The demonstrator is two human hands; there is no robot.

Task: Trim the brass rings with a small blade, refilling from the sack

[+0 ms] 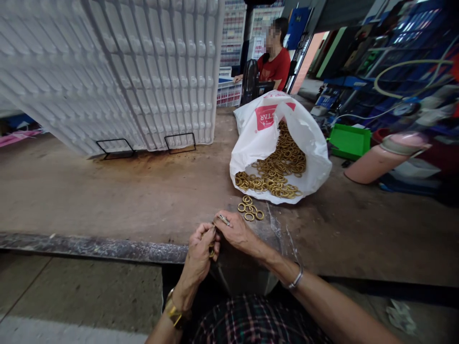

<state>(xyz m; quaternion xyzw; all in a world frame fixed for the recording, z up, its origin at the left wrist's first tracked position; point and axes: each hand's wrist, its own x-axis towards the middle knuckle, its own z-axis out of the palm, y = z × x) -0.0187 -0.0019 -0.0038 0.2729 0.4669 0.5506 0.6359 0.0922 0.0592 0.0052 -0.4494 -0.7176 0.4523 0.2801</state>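
My left hand (201,248) is closed around a few brass rings (211,249), which show between its palm and fingers just above the table's front edge. Against its fingertips rests my right hand (236,232), also closed, with a small silver metal tool (224,219) sticking out of its grip. The tool's kind and working end are hidden by the fingers. Beyond my hands lies a small group of loose brass rings (249,216) on the tabletop. A white plastic sack (247,138) behind them gapes toward me, with a heap of brass rings (283,165) inside.
White ribbed plastic trays (154,71) stand upright at the left, by black wire stands (180,143). On the right are a green tray (350,141) and a pink bottle (380,160). A person in red (278,67) sits beyond the wooden table (107,200).
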